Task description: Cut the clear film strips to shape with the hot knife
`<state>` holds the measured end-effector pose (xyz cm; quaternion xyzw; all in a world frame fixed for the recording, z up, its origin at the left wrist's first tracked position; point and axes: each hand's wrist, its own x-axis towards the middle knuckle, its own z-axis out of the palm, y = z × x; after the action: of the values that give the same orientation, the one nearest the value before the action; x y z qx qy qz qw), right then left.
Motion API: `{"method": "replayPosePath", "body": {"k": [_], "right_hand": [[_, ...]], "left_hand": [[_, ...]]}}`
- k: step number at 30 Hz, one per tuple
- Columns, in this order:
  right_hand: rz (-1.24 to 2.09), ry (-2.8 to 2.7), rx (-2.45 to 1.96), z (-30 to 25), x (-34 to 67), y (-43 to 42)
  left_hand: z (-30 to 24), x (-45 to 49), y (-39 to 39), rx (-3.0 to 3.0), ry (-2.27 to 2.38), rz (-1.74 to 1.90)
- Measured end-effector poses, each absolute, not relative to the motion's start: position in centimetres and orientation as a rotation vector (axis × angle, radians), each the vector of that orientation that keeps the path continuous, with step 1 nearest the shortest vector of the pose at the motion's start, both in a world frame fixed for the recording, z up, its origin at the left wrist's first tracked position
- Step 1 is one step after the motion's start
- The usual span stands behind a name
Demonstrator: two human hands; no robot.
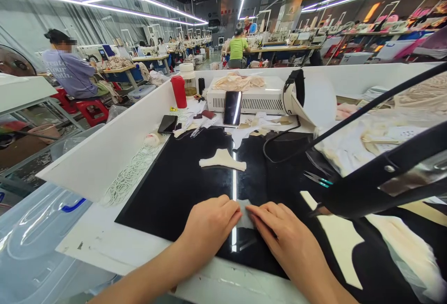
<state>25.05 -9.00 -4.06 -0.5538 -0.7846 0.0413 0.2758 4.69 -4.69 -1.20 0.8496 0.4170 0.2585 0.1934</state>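
Black worktop: L hand & R hand, fingers bunched, pinching pale fabric piece; prob. aligning step, needs steady edges.

Bare left hand; bare right hand

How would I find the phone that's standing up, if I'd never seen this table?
Start at the white box machine at the back of the black work mat. A phone leans upright against its front, dark screen catching a stripe of light. The other dark phone, further left, lies flat on the table instead.
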Motion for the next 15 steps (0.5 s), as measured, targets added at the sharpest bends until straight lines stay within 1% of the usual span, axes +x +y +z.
{"method": "replayPosePath", "body": {"k": [15], "right_hand": [[0.026, -2.133, -1.475, -4.13, 24.78, -8.97]], "left_hand": [[-1.61, 4.45, -4.65, 2.555, 1.207, 0.644]]}}
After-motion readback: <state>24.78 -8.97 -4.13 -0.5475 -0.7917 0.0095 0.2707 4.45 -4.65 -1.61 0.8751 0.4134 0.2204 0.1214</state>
